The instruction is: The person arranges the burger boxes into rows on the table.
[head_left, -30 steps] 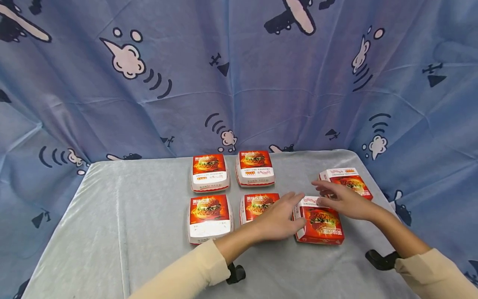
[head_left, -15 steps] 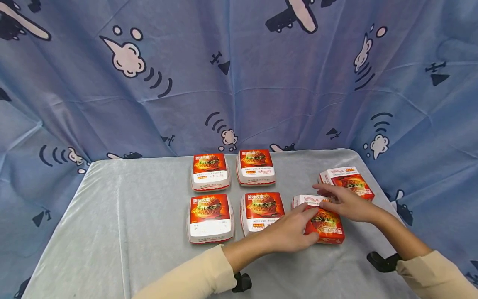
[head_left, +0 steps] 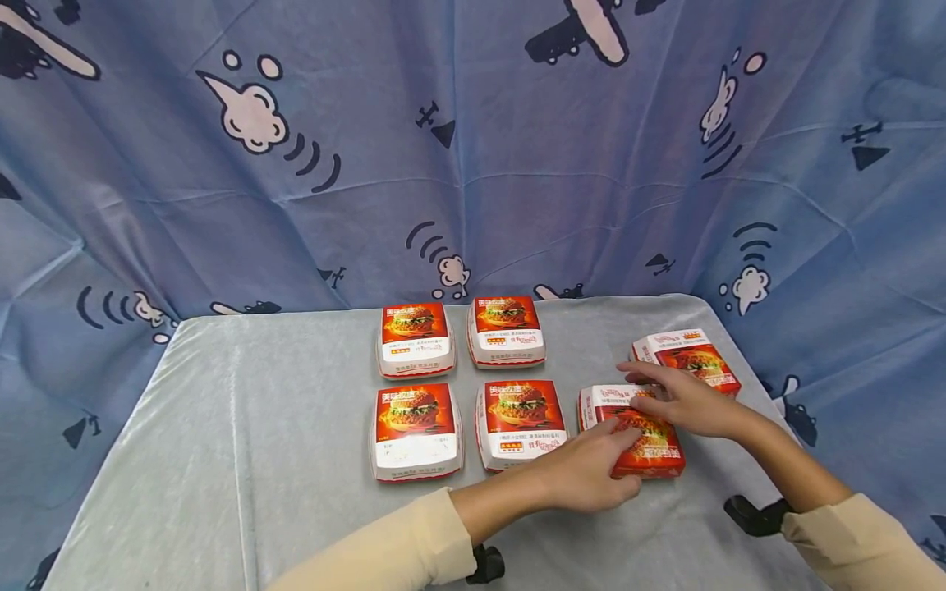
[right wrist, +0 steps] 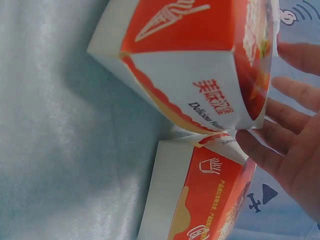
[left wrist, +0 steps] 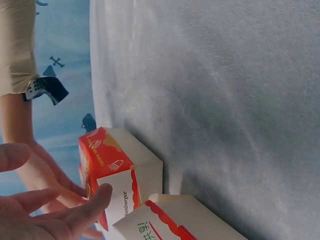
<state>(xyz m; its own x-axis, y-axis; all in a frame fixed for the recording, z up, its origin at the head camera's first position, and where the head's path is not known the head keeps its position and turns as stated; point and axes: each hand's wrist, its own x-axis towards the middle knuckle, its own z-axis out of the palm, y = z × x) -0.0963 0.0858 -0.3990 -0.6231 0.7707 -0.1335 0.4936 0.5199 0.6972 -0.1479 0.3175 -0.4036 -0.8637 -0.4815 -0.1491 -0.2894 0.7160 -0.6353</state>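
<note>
Cardboard, printed red and white, forms the near right burger box (head_left: pixel 656 441), flat on the grey-clothed surface (head_left: pixel 310 427) at the right end of the front row. It should be light, though its contents are hidden, and stiff along its folded corners yet easily dented at the lid's middle; its glossy print may slip a little under dry fingers. The lower side walls, pressed evenly from both sides, look the safest hold. The left hand (head_left: pixel 593 476) reaches across its near left side, fingers loosely extended and wrapped round nothing; whether the fingertips press the lid, I cannot tell. Farther over, the right hand (head_left: pixel 689 400) arches low by the box's back right corner, fingers spread and relaxed, gripping nothing. Beyond that hand, the far right box (head_left: pixel 702 367) sits at an angle near the surface's right edge.
</note>
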